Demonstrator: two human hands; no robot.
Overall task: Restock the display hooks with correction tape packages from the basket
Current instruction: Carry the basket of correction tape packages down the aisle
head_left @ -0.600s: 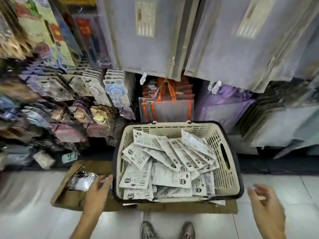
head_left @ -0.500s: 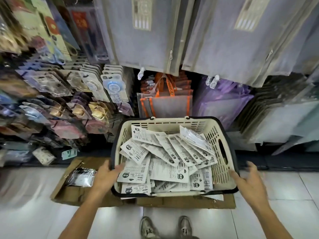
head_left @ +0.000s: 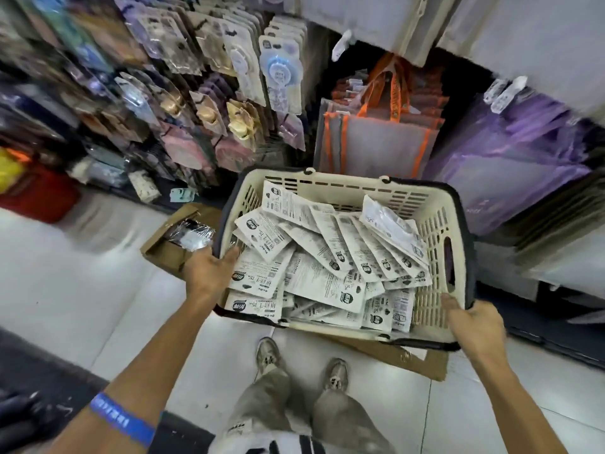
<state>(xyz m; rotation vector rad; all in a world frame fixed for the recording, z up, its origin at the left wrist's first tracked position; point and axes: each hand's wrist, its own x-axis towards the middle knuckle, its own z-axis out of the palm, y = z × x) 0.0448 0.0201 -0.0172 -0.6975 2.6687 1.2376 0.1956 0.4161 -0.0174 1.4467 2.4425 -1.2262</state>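
A cream plastic basket (head_left: 347,186) with a dark rim is held up off the floor, tilted toward the right. Several white correction tape packages (head_left: 322,270) lie overlapping inside it, printed backs up. My left hand (head_left: 209,273) grips the basket's left rim, thumb over the edge. My right hand (head_left: 471,322) grips the near right corner of the rim. Display hooks (head_left: 209,93) at upper left carry rows of blister-packed stationery.
A flattened cardboard box (head_left: 402,357) lies on the tiled floor under the basket, with a wrapped pack (head_left: 191,234) in its open left end. Orange-trimmed mesh bags (head_left: 376,136) and purple pouches (head_left: 510,152) hang behind. My shoes (head_left: 334,375) stand below.
Both hands went from reaching beside the basket to gripping its rim. The basket has come up off the cardboard and the view has swung left.
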